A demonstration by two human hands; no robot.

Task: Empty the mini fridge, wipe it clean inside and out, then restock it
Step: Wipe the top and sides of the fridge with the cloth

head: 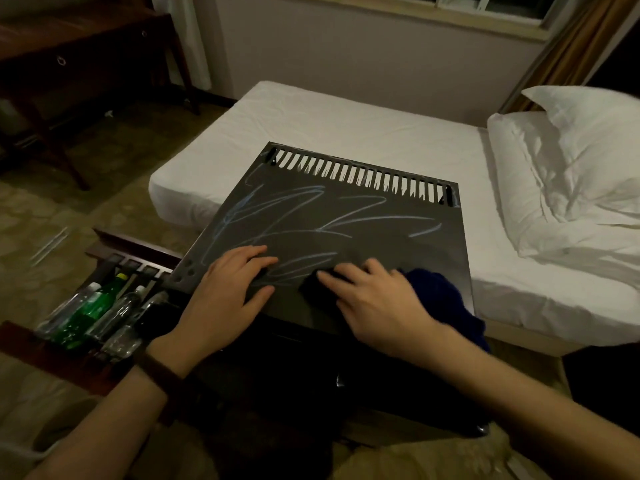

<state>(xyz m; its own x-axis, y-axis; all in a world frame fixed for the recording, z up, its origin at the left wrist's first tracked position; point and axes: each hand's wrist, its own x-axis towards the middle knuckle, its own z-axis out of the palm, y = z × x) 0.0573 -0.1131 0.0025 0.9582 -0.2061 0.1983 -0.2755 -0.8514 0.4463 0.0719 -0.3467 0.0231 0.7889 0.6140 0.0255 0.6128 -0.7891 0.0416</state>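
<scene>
— Why are the bottles (104,306) parked off to the left of your left grip?

— I'd say to leave the mini fridge (346,230) empty while I clean it. It sits right under both grips, beside the bed (311,133).

— And the left hand (228,289)?

— Released, fingers flat on the scribbled top, I think to steady it.

— The right?

— My right hand (374,303) presses straight fingers on the dark blue cloth (446,299), which trails out to its right, to rub off those chalky marks (277,209) ahead of my grips.
</scene>
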